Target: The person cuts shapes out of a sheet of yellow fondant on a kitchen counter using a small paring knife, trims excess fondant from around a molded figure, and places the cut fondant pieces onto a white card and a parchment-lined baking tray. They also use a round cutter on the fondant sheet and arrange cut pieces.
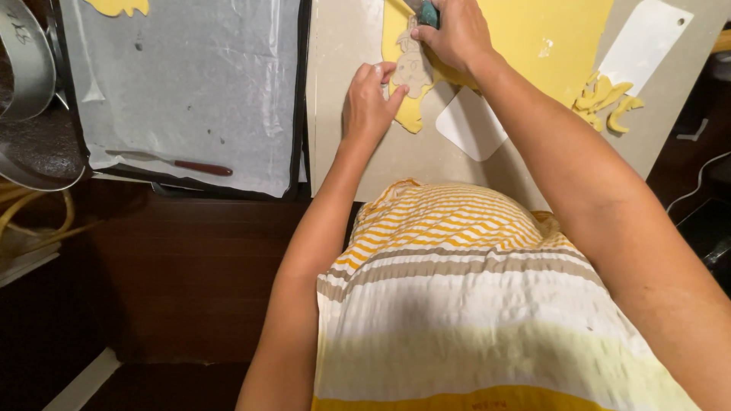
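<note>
Cutting under way, top centre of frame: right hand (454,34) grips a teal-handled tool (429,13), blade hidden, tracing a paper template (411,61) on yellow dough (533,38). Left hand (368,103), fingers spread flat, pins template edge. Next move likely calls for steady pressure while following the outline. Template shape unclear. Scraper (470,124), scraps (607,103) right; knife (171,162) on lined tray (190,84) left.

Matt yellow dough (548,34); crinkled baking paper (198,84); glossy metal bowl (27,68).
</note>
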